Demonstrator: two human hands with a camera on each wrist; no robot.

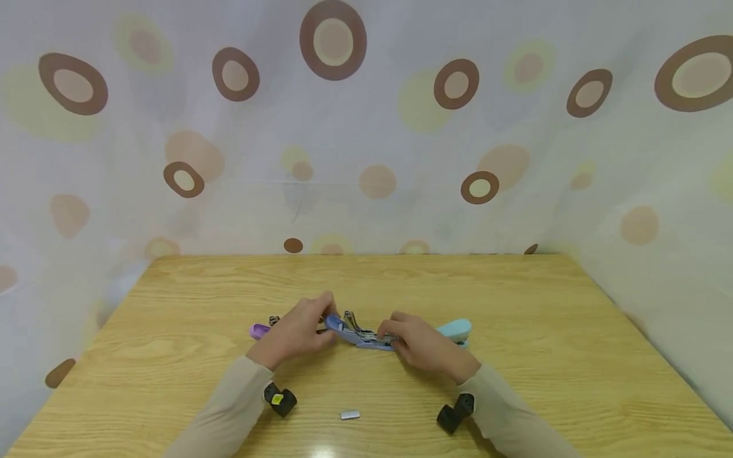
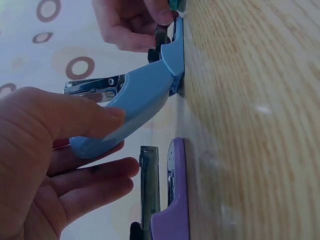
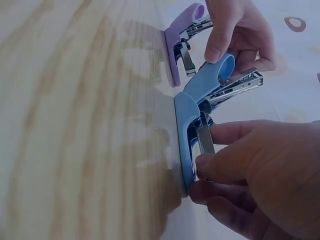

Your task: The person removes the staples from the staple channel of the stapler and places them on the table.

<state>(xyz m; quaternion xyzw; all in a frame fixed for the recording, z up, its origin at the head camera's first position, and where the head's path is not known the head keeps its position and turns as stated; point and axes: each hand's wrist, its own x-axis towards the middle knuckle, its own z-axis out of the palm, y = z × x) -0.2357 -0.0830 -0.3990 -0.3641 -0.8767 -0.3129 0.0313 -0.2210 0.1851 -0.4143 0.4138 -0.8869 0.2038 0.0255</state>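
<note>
A blue stapler (image 1: 366, 342) lies on the table, swung wide open with its metal parts exposed. My left hand (image 1: 298, 329) holds the end of its raised top cover (image 2: 145, 95), thumb on one side and fingers on the other. At the opposite end my right hand (image 1: 426, 345) pinches the metal staple rail (image 3: 205, 136) between thumb and finger, close to the base. Whether staples sit in the rail cannot be made out. Behind the left hand is an opened purple stapler (image 1: 259, 331), partly hidden; the left wrist view shows its base (image 2: 175, 215).
To the right, partly behind my right hand, stands a mint-green stapler (image 1: 455, 329). A small silver strip of staples (image 1: 350, 415) lies near the front of the wooden table (image 1: 515, 292). A patterned cloth (image 1: 378, 146) hangs behind and along the sides.
</note>
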